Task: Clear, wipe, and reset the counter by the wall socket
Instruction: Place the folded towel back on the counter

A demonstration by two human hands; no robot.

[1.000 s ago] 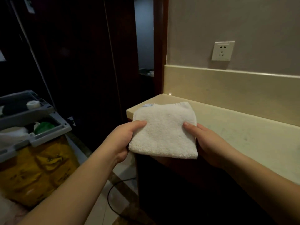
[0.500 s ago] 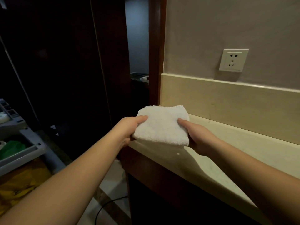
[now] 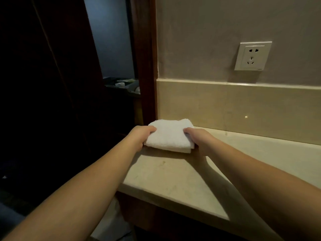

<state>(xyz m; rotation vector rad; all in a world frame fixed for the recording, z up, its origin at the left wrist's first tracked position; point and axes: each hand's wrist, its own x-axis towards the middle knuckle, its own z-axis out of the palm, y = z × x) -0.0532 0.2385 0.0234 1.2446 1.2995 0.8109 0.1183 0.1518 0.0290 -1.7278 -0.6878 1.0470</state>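
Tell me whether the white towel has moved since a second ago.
Yes. The towel, held by the left hand and right hand, went from the counter's front corner back to the backsplash, left of the socket.

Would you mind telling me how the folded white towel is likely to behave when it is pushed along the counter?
The towel looks soft and thick, so it would probably bunch rather than slide stiffly. Held by both hands, left hand and right hand, it likely stays folded.
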